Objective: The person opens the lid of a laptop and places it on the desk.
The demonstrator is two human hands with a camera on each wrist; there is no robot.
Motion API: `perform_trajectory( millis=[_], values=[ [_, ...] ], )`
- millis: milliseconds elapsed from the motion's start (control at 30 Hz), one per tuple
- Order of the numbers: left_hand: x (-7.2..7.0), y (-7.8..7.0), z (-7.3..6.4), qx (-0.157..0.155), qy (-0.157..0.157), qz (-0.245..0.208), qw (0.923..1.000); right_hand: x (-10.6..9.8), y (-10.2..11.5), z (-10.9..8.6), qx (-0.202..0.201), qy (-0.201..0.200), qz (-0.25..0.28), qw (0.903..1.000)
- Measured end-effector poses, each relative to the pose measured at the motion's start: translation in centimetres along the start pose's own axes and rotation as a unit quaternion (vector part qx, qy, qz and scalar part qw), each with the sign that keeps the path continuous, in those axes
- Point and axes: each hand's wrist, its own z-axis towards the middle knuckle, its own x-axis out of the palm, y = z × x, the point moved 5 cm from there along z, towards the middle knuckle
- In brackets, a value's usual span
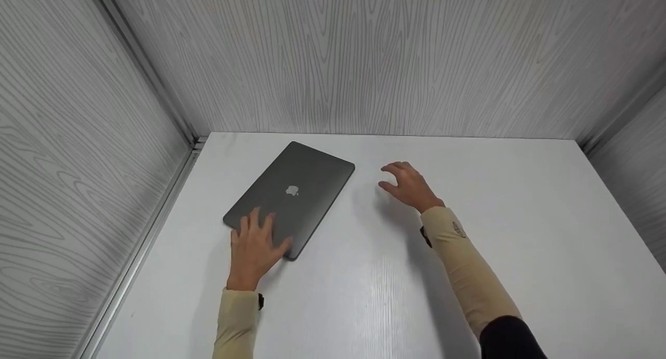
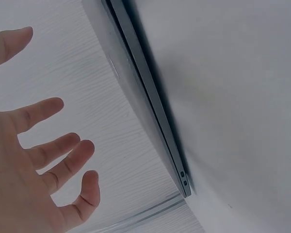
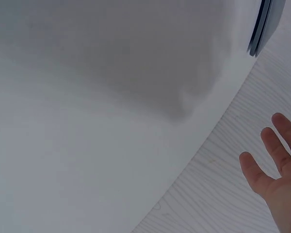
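A closed dark grey laptop (image 1: pixel 312 171) with a pale apple logo lies flat and slanted on the white table. My left hand (image 1: pixel 254 252) is spread over its near end, and the left wrist view shows that hand (image 2: pixel 34 165) raised above the laptop's edge (image 2: pixel 145 87), with two small ports by the corner. To the right of the laptop, my right hand (image 1: pixel 411 187) hovers over the table, thumb and fingers apart and holding nothing. In the right wrist view, its fingers (image 3: pixel 276 150) are spread, with a laptop corner (image 3: pixel 264 29) at the top.
Wood-grain panels enclose the white table (image 1: pixel 520 218): a back panel (image 1: pixel 333 62), a left panel (image 1: pixel 62 166) and a right panel (image 1: pixel 640 166). A metal rail (image 1: pixel 151 229) runs along the table's left edge.
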Motion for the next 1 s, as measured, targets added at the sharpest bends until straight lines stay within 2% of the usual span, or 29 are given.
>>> perform_trajectory(
  millis=[233, 367, 467, 633, 767, 867, 1000],
  values=[
    [0.3, -0.4, -0.8, 0.017, -0.015, 0.012, 0.9997, 1.5, 1.1, 0.5, 0.015, 0.025, 0.02, 0.9994],
    [0.6, -0.2, -1.4, 0.008, -0.012, 0.015, 0.9998, 2.4, 1.4, 0.8, 0.032, 0.055, 0.014, 0.9979],
    [0.8, 0.0, -1.8, -0.002, -0.002, 0.013, 0.9999, 2.9, 1.6, 1.3, 0.038, 0.067, 0.007, 0.997],
    [1.2, 0.2, -2.1, -0.018, 0.036, 0.0, 0.9992, 3.9, 2.2, 2.2, 0.041, 0.083, 0.0, 0.9957],
    [1.5, 0.1, -2.2, -0.03, 0.063, -0.001, 0.9975, 4.9, 2.1, 2.6, 0.064, 0.104, 0.001, 0.9925],
    [1.5, 0.0, -2.2, -0.032, 0.075, -0.002, 0.9967, 5.6, 1.9, 2.8, 0.084, 0.116, 0.004, 0.9897],
    [1.4, -0.2, -2.3, -0.035, 0.079, 0.001, 0.9963, 6.4, 2.0, 3.0, 0.084, 0.123, -0.002, 0.9889]
  ],
)
